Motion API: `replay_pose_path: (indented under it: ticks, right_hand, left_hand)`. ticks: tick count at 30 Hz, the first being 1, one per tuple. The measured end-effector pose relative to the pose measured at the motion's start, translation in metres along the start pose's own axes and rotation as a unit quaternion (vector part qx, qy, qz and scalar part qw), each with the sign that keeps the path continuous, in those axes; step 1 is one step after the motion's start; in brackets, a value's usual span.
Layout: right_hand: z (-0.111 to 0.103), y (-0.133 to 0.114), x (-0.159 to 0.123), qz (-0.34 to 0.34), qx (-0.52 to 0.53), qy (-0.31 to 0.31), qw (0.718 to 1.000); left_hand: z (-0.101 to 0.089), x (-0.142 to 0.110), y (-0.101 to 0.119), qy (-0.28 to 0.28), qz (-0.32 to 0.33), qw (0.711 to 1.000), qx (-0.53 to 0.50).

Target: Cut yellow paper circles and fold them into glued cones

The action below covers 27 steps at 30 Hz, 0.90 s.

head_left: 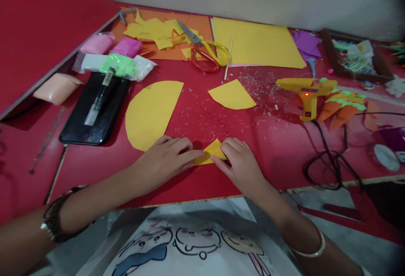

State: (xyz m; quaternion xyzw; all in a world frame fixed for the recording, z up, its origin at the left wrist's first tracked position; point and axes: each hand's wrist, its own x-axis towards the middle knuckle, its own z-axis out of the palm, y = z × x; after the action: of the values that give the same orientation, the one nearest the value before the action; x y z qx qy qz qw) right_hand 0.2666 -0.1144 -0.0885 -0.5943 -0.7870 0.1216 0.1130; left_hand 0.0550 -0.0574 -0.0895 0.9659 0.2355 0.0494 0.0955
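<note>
My left hand [169, 156] and my right hand [238, 163] meet at the front of the red table [278, 149]. Between them lies a small folded piece of yellow paper [212, 151]. Both hands press their closed fingers on it, the left from the left side, the right from the right. Just behind my left hand lies a large yellow half-round paper [151, 111]. A smaller yellow fan-shaped piece [232, 95] lies farther back, to the right.
A yellow glue gun [305, 92] with a lit red light stands at right, its black cord [329, 158] looping toward the table edge. Scissors [205, 50], yellow scraps [158, 31] and a yellow sheet [256, 42] lie at the back. Clay packets [122, 57] and a black phone [95, 111] sit at left.
</note>
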Motion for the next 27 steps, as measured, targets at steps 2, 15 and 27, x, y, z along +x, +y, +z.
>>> replay_pose_path:
  ticks: [2,15,27]
  right_hand:
    - [0.001,0.000,0.001,0.002,-0.006,0.004,1.000]
    - [-0.003,-0.010,-0.028,-0.175,-0.081,0.060,0.979]
    - [-0.005,-0.011,-0.027,-0.150,-0.077,-0.025,0.985]
  left_hand:
    - [0.001,-0.001,-0.004,-0.004,0.014,1.000,0.016]
    - [-0.006,0.002,-0.017,-0.042,0.064,0.997,0.006]
    - [-0.005,0.002,-0.018,-0.052,0.065,0.996,0.008]
